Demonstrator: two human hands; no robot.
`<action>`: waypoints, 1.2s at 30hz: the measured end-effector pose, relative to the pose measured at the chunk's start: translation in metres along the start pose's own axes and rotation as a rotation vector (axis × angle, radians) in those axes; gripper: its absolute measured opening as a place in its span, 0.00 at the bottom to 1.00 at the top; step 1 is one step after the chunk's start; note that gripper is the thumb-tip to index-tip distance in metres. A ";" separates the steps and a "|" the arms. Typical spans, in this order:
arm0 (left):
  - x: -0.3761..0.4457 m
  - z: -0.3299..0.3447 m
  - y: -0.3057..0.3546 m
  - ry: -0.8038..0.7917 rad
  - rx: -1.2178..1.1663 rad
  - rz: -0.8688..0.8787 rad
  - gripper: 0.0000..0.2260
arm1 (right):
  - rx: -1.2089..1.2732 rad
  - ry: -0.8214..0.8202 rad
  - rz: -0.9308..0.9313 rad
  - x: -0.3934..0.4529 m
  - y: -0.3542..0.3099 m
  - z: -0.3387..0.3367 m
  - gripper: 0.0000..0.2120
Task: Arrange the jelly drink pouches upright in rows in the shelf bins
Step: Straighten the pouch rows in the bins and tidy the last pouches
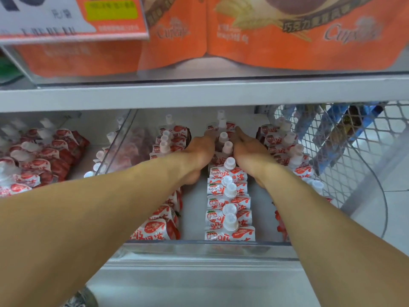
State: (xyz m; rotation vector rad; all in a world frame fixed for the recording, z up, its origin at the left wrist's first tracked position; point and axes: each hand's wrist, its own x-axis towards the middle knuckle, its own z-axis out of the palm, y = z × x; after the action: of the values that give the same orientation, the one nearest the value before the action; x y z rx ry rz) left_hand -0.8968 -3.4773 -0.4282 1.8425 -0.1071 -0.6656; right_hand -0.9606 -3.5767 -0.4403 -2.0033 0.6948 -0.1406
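Observation:
A clear plastic shelf bin (199, 245) holds three rows of red-and-white jelly drink pouches with white caps. The middle row (229, 214) stands upright from front to back. My left hand (197, 151) presses against the left side of that row's rear pouches (222, 138), and my right hand (250, 149) presses against their right side, fingers extended. The left row (164, 220) and the right row (285, 149) flank my forearms and are partly hidden by them.
A second bin on the left (39, 156) holds several pouches lying jumbled. A clear divider (120, 138) separates the bins. The shelf above (199, 94) carries orange cupcake packs (265, 36). A white wire basket (345, 138) stands at the right.

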 end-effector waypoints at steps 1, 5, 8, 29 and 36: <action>0.000 0.001 0.000 0.022 0.016 0.012 0.17 | 0.042 0.007 -0.007 0.000 0.001 0.001 0.21; 0.005 0.010 -0.003 0.042 0.022 0.066 0.17 | 0.224 -0.020 0.036 0.007 0.005 0.010 0.21; 0.003 0.015 -0.004 0.021 -0.006 0.076 0.17 | 0.430 -0.035 0.112 0.007 0.005 0.010 0.15; -0.104 -0.018 -0.011 -0.249 0.101 -0.207 0.11 | 0.280 -0.373 0.346 -0.118 -0.020 -0.033 0.12; -0.116 -0.027 -0.002 -0.304 0.225 -0.209 0.07 | 0.117 -0.296 0.301 -0.125 -0.021 -0.031 0.08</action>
State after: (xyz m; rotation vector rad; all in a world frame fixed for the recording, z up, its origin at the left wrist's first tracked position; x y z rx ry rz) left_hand -0.9808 -3.4093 -0.3790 1.9712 -0.1974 -1.1165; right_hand -1.0673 -3.5269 -0.3845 -1.7381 0.7665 0.2833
